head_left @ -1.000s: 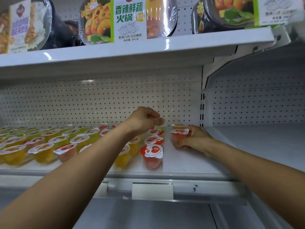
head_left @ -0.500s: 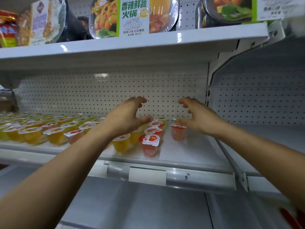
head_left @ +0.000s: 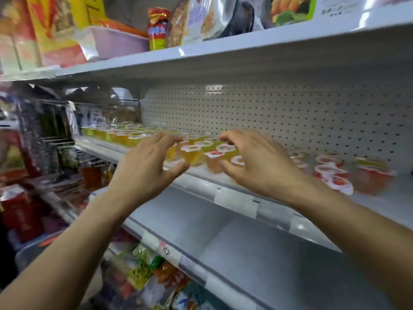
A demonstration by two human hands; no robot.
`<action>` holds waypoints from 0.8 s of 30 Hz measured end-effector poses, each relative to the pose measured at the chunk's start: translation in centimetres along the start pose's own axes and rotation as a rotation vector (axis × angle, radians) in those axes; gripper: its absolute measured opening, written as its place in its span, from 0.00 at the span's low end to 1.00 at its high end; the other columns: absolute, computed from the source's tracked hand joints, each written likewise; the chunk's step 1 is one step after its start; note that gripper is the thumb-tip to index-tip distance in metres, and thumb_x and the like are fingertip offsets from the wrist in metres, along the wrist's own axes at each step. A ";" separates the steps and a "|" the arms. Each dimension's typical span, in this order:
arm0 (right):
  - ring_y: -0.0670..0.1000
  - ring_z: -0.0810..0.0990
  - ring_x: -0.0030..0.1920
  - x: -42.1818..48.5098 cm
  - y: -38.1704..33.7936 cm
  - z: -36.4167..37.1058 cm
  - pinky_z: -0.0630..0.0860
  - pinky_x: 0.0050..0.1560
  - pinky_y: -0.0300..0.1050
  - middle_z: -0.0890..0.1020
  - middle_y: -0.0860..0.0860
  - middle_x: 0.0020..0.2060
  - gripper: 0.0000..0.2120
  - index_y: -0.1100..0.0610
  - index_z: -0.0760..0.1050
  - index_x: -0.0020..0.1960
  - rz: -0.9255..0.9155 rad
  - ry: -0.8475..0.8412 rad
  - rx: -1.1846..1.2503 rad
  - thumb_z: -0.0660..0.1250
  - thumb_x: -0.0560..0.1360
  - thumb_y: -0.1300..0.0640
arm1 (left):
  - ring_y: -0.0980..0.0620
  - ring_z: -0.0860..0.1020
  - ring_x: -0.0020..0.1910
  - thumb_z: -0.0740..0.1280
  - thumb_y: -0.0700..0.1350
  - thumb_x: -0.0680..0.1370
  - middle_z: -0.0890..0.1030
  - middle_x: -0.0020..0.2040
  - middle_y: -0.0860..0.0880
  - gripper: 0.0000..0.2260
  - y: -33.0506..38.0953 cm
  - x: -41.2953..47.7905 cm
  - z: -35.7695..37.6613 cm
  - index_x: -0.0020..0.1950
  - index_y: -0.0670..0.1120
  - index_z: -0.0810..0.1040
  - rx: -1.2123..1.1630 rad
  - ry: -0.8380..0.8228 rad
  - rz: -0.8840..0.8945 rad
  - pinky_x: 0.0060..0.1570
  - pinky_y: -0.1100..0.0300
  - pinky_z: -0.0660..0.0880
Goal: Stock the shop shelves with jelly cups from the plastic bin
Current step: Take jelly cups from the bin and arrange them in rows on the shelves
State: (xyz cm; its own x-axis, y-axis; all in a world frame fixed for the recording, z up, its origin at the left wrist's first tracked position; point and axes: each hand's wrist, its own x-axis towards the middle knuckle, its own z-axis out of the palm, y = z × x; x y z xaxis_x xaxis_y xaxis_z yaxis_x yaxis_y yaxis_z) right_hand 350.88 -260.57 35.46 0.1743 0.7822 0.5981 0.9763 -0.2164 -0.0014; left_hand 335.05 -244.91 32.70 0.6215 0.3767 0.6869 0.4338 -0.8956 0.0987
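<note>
both hands empty: left hand (head_left: 145, 166) and right hand (head_left: 261, 164) spread, fingers loosely curved, over clear round foil-lidded jelly cups (head_left: 196, 153) on the smooth white shelf (head_left: 380, 204).

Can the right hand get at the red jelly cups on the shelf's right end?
Probably yes: the right hand is open and empty, and the red jelly cups stand uncovered beside it near the shelf edge.
</note>
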 end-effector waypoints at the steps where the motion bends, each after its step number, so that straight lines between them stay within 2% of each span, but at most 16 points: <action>1: 0.51 0.71 0.64 1.0 -1.6 1.5 0.69 0.61 0.48 0.74 0.47 0.64 0.20 0.48 0.68 0.66 -0.028 -0.004 0.020 0.64 0.76 0.46 | 0.45 0.77 0.58 0.63 0.62 0.74 0.77 0.60 0.49 0.25 -2.1 -0.7 -0.2 0.66 0.50 0.73 0.022 -0.008 -0.026 0.55 0.49 0.75; 4: 0.51 0.70 0.65 4.3 -6.6 6.6 0.71 0.59 0.50 0.72 0.47 0.64 0.20 0.49 0.67 0.66 -0.087 -0.044 0.091 0.64 0.76 0.47 | 0.45 0.76 0.58 0.68 0.58 0.75 0.77 0.59 0.49 0.23 -9.3 -2.9 -0.8 0.67 0.50 0.72 0.088 -0.035 -0.073 0.54 0.49 0.75; 10: 0.52 0.70 0.65 10.9 -18.2 17.9 0.73 0.58 0.52 0.71 0.48 0.64 0.21 0.50 0.66 0.68 -0.148 -0.189 0.198 0.63 0.78 0.46 | 0.50 0.74 0.59 0.66 0.59 0.76 0.75 0.60 0.52 0.23 -24.3 -8.2 -1.9 0.68 0.52 0.71 0.157 -0.173 -0.202 0.53 0.54 0.73; 14: 0.54 0.73 0.63 14.2 -25.4 26.0 0.75 0.56 0.54 0.73 0.48 0.64 0.21 0.50 0.67 0.68 -0.147 -0.287 0.255 0.62 0.78 0.46 | 0.49 0.76 0.56 0.65 0.62 0.75 0.77 0.58 0.51 0.23 -34.1 -12.7 -1.4 0.65 0.51 0.74 0.120 -0.288 -0.333 0.51 0.52 0.75; 17: 0.54 0.74 0.62 15.6 -29.6 31.5 0.73 0.50 0.48 0.73 0.48 0.64 0.19 0.49 0.68 0.66 -0.126 -0.397 0.282 0.62 0.77 0.46 | 0.48 0.76 0.55 0.67 0.59 0.75 0.79 0.55 0.50 0.21 -40.3 -15.8 -0.3 0.64 0.49 0.75 0.086 -0.395 -0.426 0.52 0.53 0.74; 21: 0.54 0.76 0.56 17.3 -33.3 38.5 0.75 0.48 0.50 0.75 0.48 0.55 0.13 0.49 0.70 0.58 -0.143 -0.549 0.309 0.62 0.75 0.47 | 0.50 0.77 0.58 0.69 0.56 0.76 0.80 0.59 0.50 0.22 -47.2 -18.8 1.9 0.65 0.47 0.76 -0.021 -0.520 -0.590 0.56 0.56 0.73; 24: 0.52 0.76 0.55 19.1 -35.1 43.8 0.75 0.49 0.49 0.75 0.45 0.53 0.14 0.49 0.71 0.59 -0.145 -0.649 0.343 0.63 0.75 0.47 | 0.51 0.78 0.57 0.69 0.57 0.75 0.80 0.58 0.51 0.22 -51.6 -20.7 4.2 0.65 0.48 0.76 -0.105 -0.542 -0.731 0.57 0.53 0.75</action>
State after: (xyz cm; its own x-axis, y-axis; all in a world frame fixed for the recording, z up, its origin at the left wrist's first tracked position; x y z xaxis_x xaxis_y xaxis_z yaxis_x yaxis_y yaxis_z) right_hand 325.54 -212.44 11.79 -0.0218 0.9996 0.0179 0.9620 0.0258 -0.2718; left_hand 302.49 -205.47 10.38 0.4479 0.8941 -0.0019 0.7946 -0.3971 0.4592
